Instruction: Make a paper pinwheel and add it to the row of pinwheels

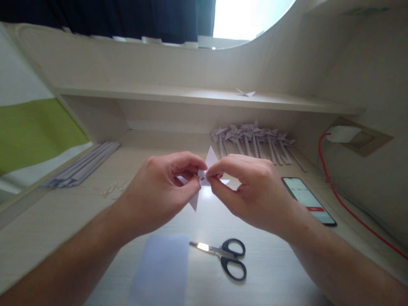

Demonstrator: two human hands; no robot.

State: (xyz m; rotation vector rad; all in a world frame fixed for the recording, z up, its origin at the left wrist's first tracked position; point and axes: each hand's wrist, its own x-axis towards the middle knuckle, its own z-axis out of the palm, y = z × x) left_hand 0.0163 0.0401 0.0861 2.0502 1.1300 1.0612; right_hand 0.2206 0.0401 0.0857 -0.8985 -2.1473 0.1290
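Note:
Above the middle of the desk, a white paper pinwheel (pixel 211 158) is held up, its pointed blades showing above, below and to the right of my fingertips. My left hand (pixel 165 180) pinches the paper near its centre between thumb and fingers. From the right, my right hand (pixel 245 182) has thumb and index finger pressed together at that centre. Whatever small piece sits in this right pinch is hidden by the fingertips. Nearer to me, scissors (pixel 219 251) with black handles lie beside a sheet of white paper (pixel 162 267).
Several finished paper pinwheels on sticks (pixel 255 138) lie at the back right. Rolled paper sticks (pixel 86 163) are stacked at the left, with small thin sticks (pixel 114 189) nearby. A phone (pixel 309 200) and a red cable (pixel 347 208) are on the right. A folded paper piece (pixel 247 93) rests on the shelf (pixel 178 94).

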